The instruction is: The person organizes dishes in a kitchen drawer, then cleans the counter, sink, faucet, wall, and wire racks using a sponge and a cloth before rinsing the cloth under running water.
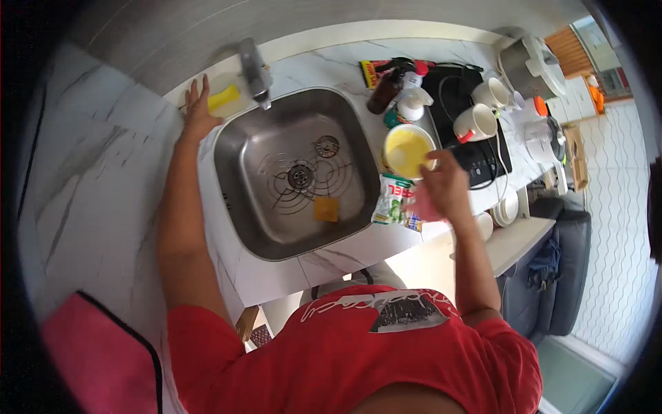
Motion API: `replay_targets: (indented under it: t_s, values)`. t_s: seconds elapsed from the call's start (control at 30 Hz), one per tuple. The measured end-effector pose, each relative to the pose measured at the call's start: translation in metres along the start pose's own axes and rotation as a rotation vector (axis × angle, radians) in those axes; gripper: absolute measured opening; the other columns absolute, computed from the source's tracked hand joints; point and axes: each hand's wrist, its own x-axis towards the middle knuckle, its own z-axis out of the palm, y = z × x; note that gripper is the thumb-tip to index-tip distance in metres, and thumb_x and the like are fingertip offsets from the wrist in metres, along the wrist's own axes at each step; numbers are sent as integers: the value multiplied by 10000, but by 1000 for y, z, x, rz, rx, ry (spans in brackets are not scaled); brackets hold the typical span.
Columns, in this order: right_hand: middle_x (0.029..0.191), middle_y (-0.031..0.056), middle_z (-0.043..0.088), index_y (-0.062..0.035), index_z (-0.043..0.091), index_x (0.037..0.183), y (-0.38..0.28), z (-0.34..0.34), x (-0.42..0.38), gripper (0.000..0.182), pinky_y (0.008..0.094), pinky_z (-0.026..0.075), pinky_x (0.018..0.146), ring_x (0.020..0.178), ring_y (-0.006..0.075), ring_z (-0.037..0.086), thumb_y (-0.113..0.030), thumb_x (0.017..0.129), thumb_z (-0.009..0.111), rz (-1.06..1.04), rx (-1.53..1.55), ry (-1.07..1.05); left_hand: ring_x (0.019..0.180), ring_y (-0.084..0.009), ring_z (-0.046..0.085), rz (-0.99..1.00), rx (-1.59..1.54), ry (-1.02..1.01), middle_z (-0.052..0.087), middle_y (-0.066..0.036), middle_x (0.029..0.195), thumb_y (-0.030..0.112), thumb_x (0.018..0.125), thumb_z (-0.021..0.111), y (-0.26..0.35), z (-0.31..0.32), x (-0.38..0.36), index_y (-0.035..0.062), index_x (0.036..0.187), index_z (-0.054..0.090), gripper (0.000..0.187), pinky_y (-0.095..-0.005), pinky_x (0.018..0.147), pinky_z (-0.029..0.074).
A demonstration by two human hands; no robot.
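Observation:
My left hand [200,110] lies with fingers spread on the counter behind the sink's left corner, beside a yellow object [224,98]. On the right, my right hand [445,183] is at the near right edge of a tub with yellow contents [408,151]. Something pink [425,205] shows under its fingers, blurred; whether the fingers grip it is unclear. A white and green packet [391,200] lies just left of that hand. The steel sink [248,214] holds a round wire rack [283,185] and a square orange-yellow piece [326,209].
The faucet [256,74] rises behind the sink. A dark bottle [386,91], a white pump bottle [412,105] and two mugs [476,123] stand at the back right. Farther right are a blender jar [541,138] and stacked plates [507,208]. Pink cloth [103,355] lies at lower left.

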Motion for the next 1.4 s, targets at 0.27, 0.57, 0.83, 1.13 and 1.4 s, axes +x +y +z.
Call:
replay_targets:
  t_s: [0.27,0.57,0.83,1.13,1.4]
  values:
    - [729,294,560,46,609,733,91,18,57,354,459,456,651,742,430,583,-289,815,526,-176,-382,-283,1076,-368,508,-539,-594,489,524,-276,1130,349,770,608,-28,38,-31,-81,1211,451,636,-369,924,397]
    - [563,98,525,65,564,710,55,14,36,268,313,397,478,504,140,489,-170,821,496,-98,-39,-336,655,-242,651,-632,-840,220,651,-179,894,275,772,570,-45,52,-7,14,1120,579,435,-326,738,505]
    - [546,116,522,63,559,703,-31,93,64,337,347,414,485,497,162,488,-247,823,505,-88,268,-532,785,-271,635,-527,-270,475,646,-161,866,116,720,603,-38,40,-14,33,1075,612,364,-362,758,502]
    - [593,230,551,49,583,716,-44,146,60,328,397,454,560,566,315,598,-256,805,502,-130,206,-526,879,-303,611,-37,-33,-30,644,-144,902,122,674,666,-34,35,45,107,867,680,194,-370,798,477]
    - [632,244,555,56,578,726,0,143,44,319,404,443,561,588,333,588,-244,810,511,-21,249,-544,824,-281,629,-38,124,-162,655,-109,877,160,661,678,-14,0,43,155,839,690,178,-375,739,496]
